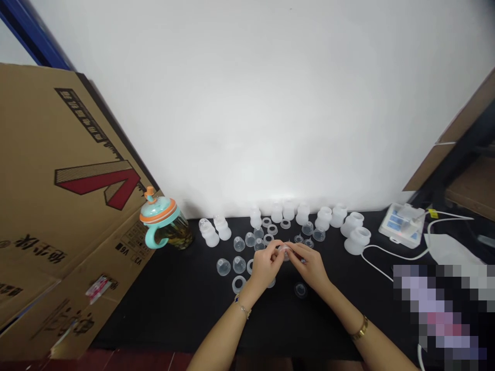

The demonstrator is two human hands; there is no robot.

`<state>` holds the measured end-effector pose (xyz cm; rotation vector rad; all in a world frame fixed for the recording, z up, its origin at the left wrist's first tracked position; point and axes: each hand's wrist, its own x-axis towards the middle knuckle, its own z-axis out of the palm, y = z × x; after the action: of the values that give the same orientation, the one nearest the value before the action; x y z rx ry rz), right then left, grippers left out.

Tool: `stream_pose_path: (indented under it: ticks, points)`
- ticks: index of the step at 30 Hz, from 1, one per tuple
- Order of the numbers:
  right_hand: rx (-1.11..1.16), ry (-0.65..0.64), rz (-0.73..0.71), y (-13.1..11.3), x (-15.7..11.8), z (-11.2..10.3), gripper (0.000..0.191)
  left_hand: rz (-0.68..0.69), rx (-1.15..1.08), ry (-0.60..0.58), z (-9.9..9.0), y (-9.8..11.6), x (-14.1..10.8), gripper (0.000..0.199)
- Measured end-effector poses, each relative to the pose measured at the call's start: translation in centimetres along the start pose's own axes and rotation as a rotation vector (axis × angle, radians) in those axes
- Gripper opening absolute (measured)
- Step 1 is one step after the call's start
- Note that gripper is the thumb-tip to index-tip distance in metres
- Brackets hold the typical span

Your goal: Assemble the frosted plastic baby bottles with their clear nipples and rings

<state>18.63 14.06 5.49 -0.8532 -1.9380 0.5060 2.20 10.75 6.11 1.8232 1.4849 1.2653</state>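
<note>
My left hand (266,264) and my right hand (311,264) meet over the middle of the black table, fingertips closed together on a small clear baby-bottle part (285,250). Fingers cover much of it, so its exact kind cannot be told. Around my hands lie several clear dome caps (239,265) and pale collar rings (239,284). Clear silicone nipples (308,243) rest just beyond my right fingers. A round clear piece (300,290) sits below my right hand. Along the wall stands a row of white, open-necked bottles (324,218).
Two white bottles with tops fitted (209,233) stand at left, beside a teal-and-orange lidded jug (166,221). A large cardboard box (77,206) borders the left side. Right of the bottles are a white plastic case (401,225) and a white cable (410,257).
</note>
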Motion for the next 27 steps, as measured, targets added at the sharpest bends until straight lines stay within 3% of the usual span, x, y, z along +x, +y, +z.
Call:
stream_pose_path:
  ticks: [27]
  points:
    - [-0.025,0.006,-0.009,0.29,0.11,0.16,0.030,0.012,0.034,-0.012,0.14,-0.42,0.12,0.020]
